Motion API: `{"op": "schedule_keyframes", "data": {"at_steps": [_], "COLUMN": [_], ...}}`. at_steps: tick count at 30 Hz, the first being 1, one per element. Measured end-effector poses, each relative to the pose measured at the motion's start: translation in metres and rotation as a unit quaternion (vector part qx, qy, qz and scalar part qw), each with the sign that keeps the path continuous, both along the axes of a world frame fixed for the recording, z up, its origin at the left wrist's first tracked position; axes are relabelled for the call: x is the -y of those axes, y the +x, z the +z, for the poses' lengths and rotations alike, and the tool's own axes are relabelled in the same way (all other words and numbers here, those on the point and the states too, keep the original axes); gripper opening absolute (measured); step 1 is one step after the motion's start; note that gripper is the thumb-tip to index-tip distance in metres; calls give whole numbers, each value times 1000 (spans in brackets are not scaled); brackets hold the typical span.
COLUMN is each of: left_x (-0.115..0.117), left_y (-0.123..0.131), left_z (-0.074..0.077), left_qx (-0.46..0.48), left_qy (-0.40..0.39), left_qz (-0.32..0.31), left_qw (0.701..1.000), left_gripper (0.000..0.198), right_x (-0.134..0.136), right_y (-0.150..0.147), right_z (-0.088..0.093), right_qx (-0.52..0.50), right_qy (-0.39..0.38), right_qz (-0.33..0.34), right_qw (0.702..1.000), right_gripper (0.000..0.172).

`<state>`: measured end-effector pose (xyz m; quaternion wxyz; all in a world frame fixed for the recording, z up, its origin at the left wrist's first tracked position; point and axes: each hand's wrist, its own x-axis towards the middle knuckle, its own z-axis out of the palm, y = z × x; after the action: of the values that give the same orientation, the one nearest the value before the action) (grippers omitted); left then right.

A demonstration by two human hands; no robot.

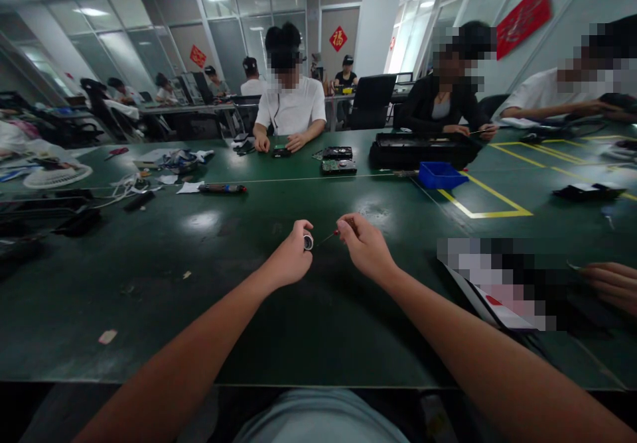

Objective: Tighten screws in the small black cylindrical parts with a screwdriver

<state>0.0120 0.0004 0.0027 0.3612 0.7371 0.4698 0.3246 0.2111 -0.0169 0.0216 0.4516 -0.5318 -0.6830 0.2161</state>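
Observation:
Above the near part of the green table (239,350), my left hand (288,257) is closed around a small round part (308,242) with a pale rim and a dark centre. Its exact kind is hard to make out. My right hand (367,245) pinches a small screwdriver (336,233) with a red handle. The thin shaft points left and down towards the round part, with a small gap seeming to lie between them. Part of the screwdriver's handle is hidden by my fingers.
Hard drives (339,166) and a blue bin (440,175) lie farther back. A tool with a dark handle (223,189) rests to the left. A co-worker's hand (612,282) is at right, beside a blurred-out flat item (470,290). Another person (291,108) sits opposite.

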Motion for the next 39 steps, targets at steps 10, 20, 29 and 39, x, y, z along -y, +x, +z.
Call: {"op": "schedule_keyframes", "data": {"at_steps": [10,20,29,39], "left_x": [-16,-11,-9,-10], "left_y": [-16,-14,-14,-19], "left_z": [-18,-11,-10,-12], "left_qx": [-41,-27,-47,-61], "left_qy": [113,107,116,127], "left_qz": [23,6,13,4], "left_qw": [992,994,992,990], "left_gripper": [34,41,39,40], "right_x": [1,2,1,5], "right_y": [0,-3,-2,0], "right_z": [-1,-5,-4,4], "right_qx": [-133,-109,-115,-20], "right_qy": [13,20,16,7], "right_qz": [29,21,29,-21], "right_qw": [991,994,993,1000], "right_gripper": [24,21,22,33]}}
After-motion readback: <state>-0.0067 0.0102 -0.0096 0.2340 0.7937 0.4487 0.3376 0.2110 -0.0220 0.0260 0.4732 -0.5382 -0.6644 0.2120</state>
